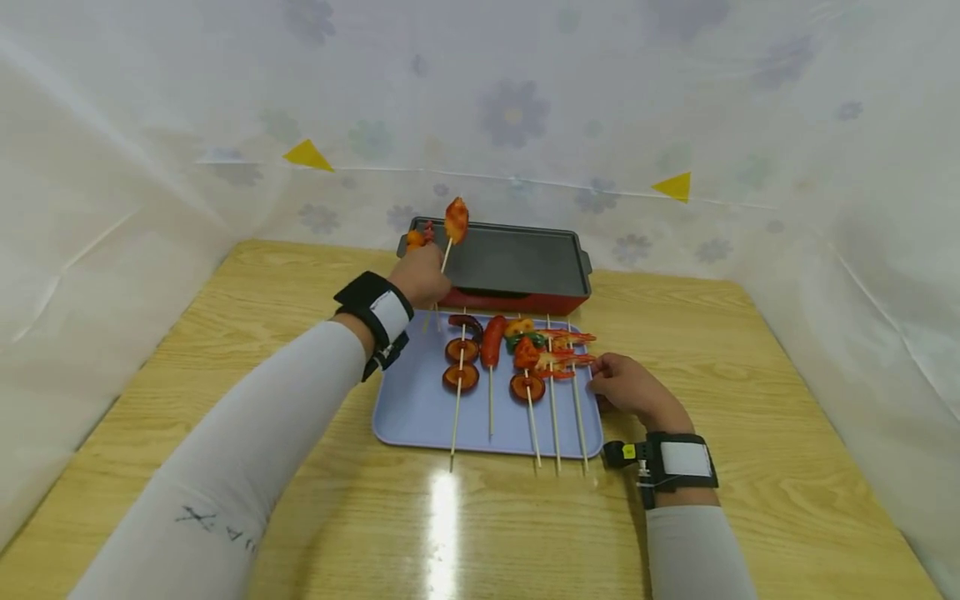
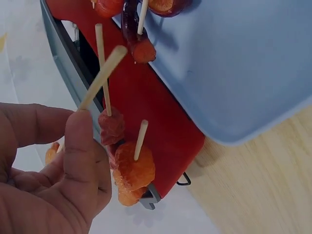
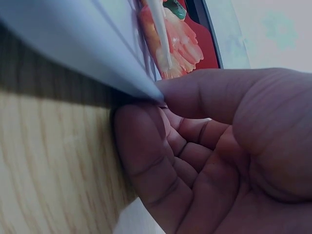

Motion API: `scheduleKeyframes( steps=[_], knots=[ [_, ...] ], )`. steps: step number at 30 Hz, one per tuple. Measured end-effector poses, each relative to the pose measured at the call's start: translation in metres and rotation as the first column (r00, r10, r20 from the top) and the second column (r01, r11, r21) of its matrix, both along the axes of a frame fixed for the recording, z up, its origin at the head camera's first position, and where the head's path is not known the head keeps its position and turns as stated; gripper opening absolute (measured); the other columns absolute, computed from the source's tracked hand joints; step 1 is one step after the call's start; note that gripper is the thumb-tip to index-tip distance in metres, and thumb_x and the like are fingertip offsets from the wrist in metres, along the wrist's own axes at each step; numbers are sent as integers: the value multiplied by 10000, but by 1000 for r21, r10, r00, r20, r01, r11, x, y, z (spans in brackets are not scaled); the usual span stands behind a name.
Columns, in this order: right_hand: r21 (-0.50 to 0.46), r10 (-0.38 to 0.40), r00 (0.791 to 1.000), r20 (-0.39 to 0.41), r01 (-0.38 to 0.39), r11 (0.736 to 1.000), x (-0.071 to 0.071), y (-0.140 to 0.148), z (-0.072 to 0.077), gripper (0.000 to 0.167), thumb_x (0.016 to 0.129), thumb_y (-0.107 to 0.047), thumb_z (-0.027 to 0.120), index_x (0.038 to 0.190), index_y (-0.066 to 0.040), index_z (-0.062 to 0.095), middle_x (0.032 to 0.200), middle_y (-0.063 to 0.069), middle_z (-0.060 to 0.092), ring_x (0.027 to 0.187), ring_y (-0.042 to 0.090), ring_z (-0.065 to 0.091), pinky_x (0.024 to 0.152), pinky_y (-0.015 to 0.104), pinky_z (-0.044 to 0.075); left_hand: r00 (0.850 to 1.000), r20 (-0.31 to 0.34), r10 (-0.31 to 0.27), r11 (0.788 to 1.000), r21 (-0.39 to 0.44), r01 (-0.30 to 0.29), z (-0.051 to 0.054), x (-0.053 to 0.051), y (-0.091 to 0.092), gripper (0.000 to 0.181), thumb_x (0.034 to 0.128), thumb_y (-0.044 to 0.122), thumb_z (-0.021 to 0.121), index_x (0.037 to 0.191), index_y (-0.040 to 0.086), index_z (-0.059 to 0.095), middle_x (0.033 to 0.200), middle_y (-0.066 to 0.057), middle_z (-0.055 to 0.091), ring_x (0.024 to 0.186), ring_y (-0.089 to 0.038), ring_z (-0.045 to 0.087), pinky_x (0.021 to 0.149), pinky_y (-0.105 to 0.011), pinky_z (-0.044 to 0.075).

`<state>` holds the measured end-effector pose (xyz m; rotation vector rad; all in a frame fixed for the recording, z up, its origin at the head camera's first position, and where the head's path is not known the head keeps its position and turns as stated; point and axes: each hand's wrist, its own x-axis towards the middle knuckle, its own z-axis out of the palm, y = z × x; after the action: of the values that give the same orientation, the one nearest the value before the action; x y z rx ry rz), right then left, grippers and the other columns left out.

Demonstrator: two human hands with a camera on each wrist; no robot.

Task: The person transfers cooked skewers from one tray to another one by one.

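My left hand [image 1: 422, 275] pinches a wooden stick [image 2: 103, 77] between thumb and fingers over the left end of the red and black grill [image 1: 517, 258]; an orange-red food piece [image 1: 456, 221] tops the stick. Beside that hand, two more skewers with an orange piece [image 2: 134, 165] and a pinkish piece [image 2: 111, 126] lie at the grill's left end. My right hand [image 1: 633, 387] pinches the right rim of the blue tray [image 1: 420, 417], thumb above and finger beneath. Across the tray lie several skewers, with a sausage [image 1: 492, 342], round brown slices [image 1: 461, 378] and red shrimp-like pieces [image 1: 558, 360].
The grill stands behind the tray on a wooden table [image 1: 360, 517]. A pale flowered curtain [image 1: 517, 75] hangs behind and at both sides, with two yellow triangles on its back part.
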<state>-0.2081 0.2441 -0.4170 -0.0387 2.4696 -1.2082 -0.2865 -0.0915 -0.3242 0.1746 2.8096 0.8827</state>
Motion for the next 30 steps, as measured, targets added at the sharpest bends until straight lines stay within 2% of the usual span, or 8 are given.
scheduleKeyframes(
  steps=[2,6,9,14,17,21,27,30],
  knots=[
    [-7,-4,1000,7,4,1000,1,0,0,119,959,-56,557,1027,33,518,890,131,565,776,219,585,667,333,525,1000,-1,-14,1000,26,14,-3,2,-3,130,868,-10,562,996,-6,537,779,-81,456,627,-206,455,551,-310,370],
    [-12,-12,1000,7,12,1000,1,-1,0,123,961,-58,558,1030,36,518,893,133,561,782,223,586,665,339,528,999,17,-35,997,64,34,-8,9,-9,315,867,-16,531,1178,-25,483,831,-83,403,655,-205,381,588,-325,326],
    [-9,-11,1000,4,11,1000,1,-1,0,126,963,-60,555,1031,39,517,891,132,553,786,225,583,665,339,526,999,24,-28,989,143,25,-13,17,-13,434,865,-29,498,1293,-30,428,850,-88,415,665,-207,375,597,-328,319],
    [-9,-12,1000,10,12,1000,0,-1,1,126,966,-61,551,1036,37,516,896,133,555,796,225,586,672,340,530,1000,26,-3,943,333,-6,-21,34,-14,469,884,-57,476,1346,-19,401,905,-98,449,689,-214,398,576,-314,320],
    [2,-15,1000,12,15,1000,-1,0,0,136,968,-69,552,1050,36,522,917,138,570,807,229,588,680,340,531,1000,7,2,922,388,-5,-24,43,-13,449,899,-73,469,1336,-1,396,952,-106,419,749,-232,397,589,-322,309],
    [24,-21,1000,11,21,1000,-2,1,-3,158,971,-83,555,1073,37,534,946,145,593,821,233,588,690,333,530,999,-34,-5,921,390,18,-22,55,-11,465,887,-88,457,1338,9,399,1007,-127,438,813,-254,423,624,-334,323],
    [11,-24,1000,17,23,1000,-3,0,-5,157,971,-84,558,1070,34,532,938,141,590,816,230,583,684,331,527,993,-116,-20,949,309,55,-21,74,-13,471,867,-62,481,1332,-14,418,1029,-135,487,799,-262,467,637,-337,368],
    [3,-25,1000,17,25,1000,-4,0,-4,148,966,-77,561,1063,31,530,915,132,580,799,227,576,674,331,522,991,-131,-29,958,279,65,-23,83,-15,453,852,-50,494,1299,-9,434,1015,-124,485,792,-260,463,650,-341,359]
  ],
)
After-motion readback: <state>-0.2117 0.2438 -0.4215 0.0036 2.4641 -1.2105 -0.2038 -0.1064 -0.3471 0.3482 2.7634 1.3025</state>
